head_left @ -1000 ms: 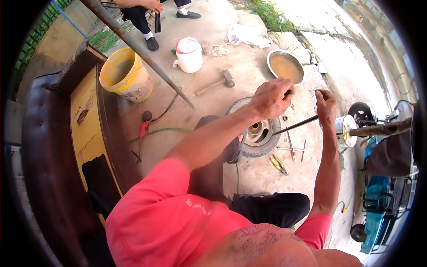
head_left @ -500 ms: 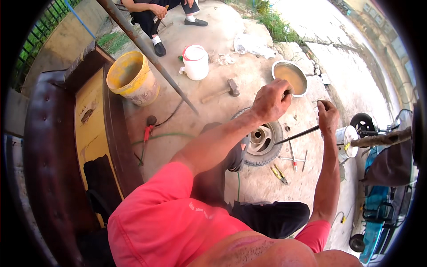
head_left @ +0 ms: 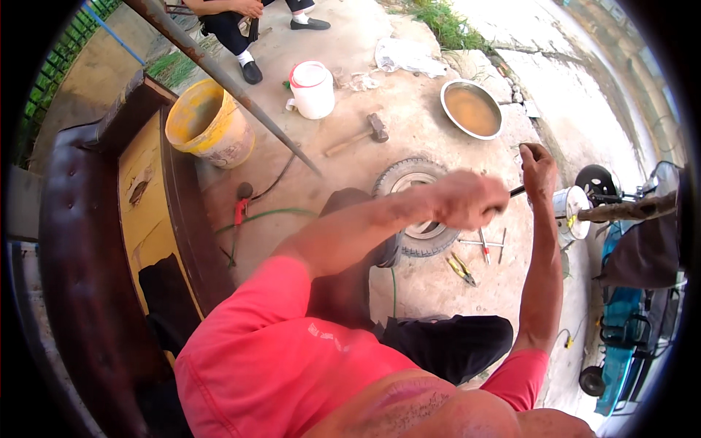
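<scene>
My left hand (head_left: 478,201) is over the right side of a small wheel with a tyre (head_left: 431,247), which lies flat on the ground. Motion blur smears its fingers, so what it may hold does not show. To its right is my raised right hand (head_left: 539,171), its fingers curled closed and pinched at the tips. A thin black rod (head_left: 518,191) shows briefly between my left hand and my right wrist; the rest is hidden, and I cannot tell whether either hand grips it. Below the hands lie yellow-handled pliers (head_left: 461,270) and a cross-shaped metal tool (head_left: 485,244).
A metal basin of brownish water (head_left: 471,111) stands beyond the wheel. Leftward are a hammer (head_left: 359,135), a white bucket (head_left: 312,95), a yellow bucket (head_left: 219,131), a slanting pole (head_left: 234,87) and a sofa (head_left: 66,241). Another person (head_left: 237,33) sits at the far left.
My left hand has come from beside the basin down toward me, now over the wheel and across much of the rod. My right hand stays nearly in place. The view has shifted slightly.
</scene>
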Motion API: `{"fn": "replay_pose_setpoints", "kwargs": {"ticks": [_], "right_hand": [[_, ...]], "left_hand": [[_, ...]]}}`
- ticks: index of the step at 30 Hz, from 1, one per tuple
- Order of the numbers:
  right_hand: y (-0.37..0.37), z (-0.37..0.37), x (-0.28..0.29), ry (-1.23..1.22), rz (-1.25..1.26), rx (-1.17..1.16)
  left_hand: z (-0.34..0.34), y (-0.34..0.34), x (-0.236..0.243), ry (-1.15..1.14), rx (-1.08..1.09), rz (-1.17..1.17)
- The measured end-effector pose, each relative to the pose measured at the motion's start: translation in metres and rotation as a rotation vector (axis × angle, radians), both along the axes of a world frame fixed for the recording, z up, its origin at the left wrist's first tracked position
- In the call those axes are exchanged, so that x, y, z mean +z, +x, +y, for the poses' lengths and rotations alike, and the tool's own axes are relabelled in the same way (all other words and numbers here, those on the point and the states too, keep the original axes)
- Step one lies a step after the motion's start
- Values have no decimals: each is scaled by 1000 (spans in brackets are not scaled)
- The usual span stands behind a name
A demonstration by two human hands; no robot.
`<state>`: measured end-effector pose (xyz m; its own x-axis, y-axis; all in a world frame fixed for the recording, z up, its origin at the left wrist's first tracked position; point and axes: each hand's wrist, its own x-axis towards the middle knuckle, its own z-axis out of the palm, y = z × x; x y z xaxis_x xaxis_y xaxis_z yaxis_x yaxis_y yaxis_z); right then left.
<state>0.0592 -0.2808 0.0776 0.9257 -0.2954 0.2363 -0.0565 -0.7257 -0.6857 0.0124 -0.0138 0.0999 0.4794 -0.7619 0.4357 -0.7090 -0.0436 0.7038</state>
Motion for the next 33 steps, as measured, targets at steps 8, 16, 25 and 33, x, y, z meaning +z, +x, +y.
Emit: {"fn": "replay_pose_setpoints", "kwargs": {"ticks": [8, 16, 25, 33], "right_hand": [[0, 13, 24, -20, 20, 14], [-42, 2, 19, -38, 19, -42], [-108, 5, 31, -378, 415, -190], [-208, -85, -4, -536, 1130, -23]], "left_hand": [[-14, -33, 11, 618, -271, 57], [-30, -46, 16, 732, -298, 18], [-39, -50, 21, 540, -289, 20], [-46, -45, 20, 568, -305, 10]]}}
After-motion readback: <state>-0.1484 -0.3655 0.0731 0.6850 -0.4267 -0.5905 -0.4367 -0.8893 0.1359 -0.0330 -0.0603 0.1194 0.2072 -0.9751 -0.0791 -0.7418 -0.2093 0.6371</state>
